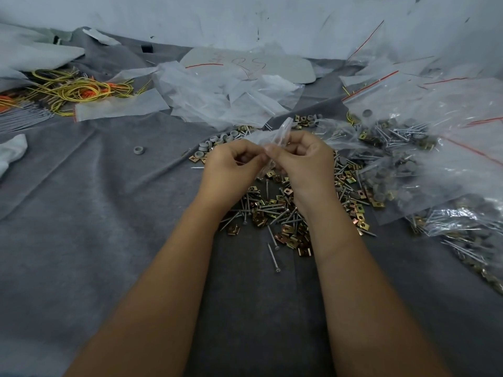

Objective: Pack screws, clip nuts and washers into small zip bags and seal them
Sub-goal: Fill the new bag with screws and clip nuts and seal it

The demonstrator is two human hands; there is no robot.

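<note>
Both hands, left hand [231,161] and right hand [302,159], pinch a small clear plastic zip bag [275,137] above loose silver screws [272,210]; bare grey felt table [95,213] lies leftward.

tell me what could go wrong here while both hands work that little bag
1. The small bag is pinched between the left hand and right hand right above the loose pile of screws and clip nuts; if it slips, whatever is in it would likely mix back in.
2. Filled bags lie close to the right forearm and could be nudged.
3. A stray washer and screw lie apart and might be missed.
</note>
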